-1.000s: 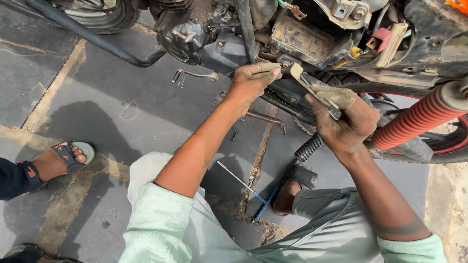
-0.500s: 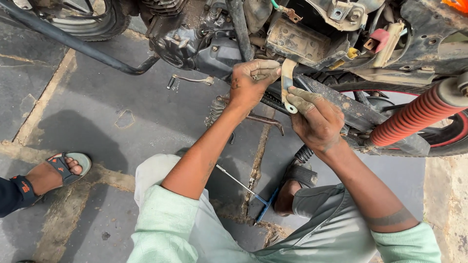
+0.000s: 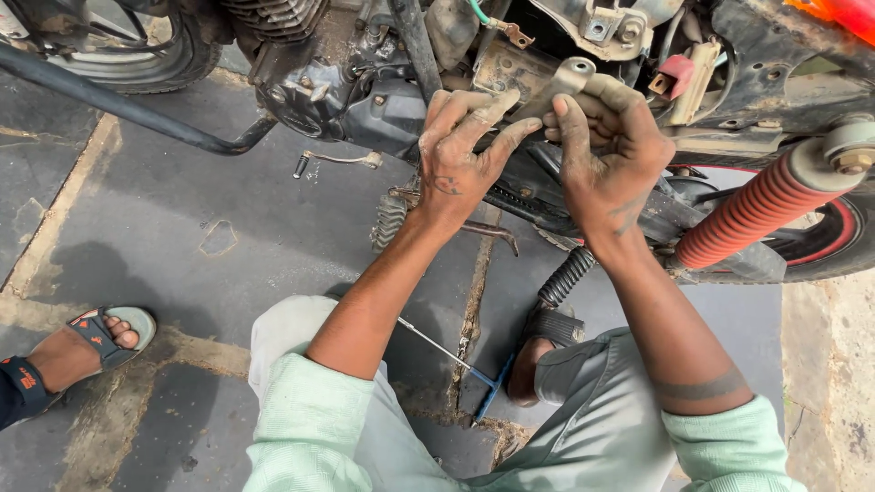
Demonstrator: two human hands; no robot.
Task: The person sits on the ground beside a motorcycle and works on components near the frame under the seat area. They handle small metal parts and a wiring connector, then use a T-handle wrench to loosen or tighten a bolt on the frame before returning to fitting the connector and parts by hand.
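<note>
Both arms outstretched; left hand (image 3: 460, 159) and right hand (image 3: 606, 150) grips pinching beige bracket (image 3: 556, 87) against motorcycle frame (image 3: 747, 55).

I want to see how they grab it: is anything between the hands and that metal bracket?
Nothing visible. Both the left hand and the right hand already touch the bracket, fingers wrapped round it, close against the motorbike.

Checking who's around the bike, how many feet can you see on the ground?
2. A sandalled foot at the left edge belongs to another person; a bare foot shows between the crouching person's knees, beside the blue-handled tool. Their other foot may be hidden.
</note>
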